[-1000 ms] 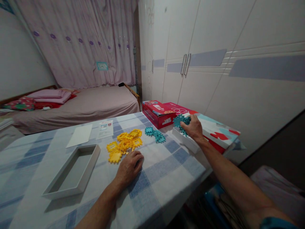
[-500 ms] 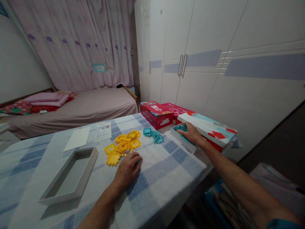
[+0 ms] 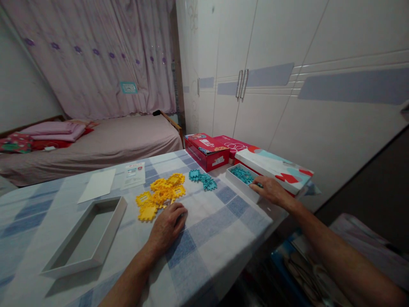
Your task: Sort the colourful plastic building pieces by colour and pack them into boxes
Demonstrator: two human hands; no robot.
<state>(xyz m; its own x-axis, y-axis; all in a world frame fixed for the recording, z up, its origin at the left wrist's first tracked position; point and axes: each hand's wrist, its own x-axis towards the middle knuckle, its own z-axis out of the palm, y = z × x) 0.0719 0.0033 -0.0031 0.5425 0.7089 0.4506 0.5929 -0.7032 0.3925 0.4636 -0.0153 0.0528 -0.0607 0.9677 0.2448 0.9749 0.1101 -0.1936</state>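
My left hand (image 3: 170, 221) rests on the checked tablecloth with its fingers curled in; whatever may be inside them is hidden. Just beyond it lies a loose pile of yellow interlocking plastic pieces (image 3: 161, 192), some square with window-like openings. Farther right is a small heap of teal interlocking pieces (image 3: 204, 181). More teal pieces (image 3: 242, 174) fill a narrow white box (image 3: 241, 189) near the table's right edge. Over the near end of that box is my right hand (image 3: 270, 189), its fingers pinched together. A dark sliver shows at the fingers, too small to name.
On the left stands a grey open tray (image 3: 86, 238), with a white sheet (image 3: 96, 185) and a printed leaflet (image 3: 133, 175) behind it. A red box (image 3: 207, 151) and a patterned box lid (image 3: 275, 164) line the back right. A bed and wardrobe lie beyond.
My right hand has drawn back from among the teal pieces to the near end of the white box, uncovering them. My left hand stays in place. The view has shifted slightly.
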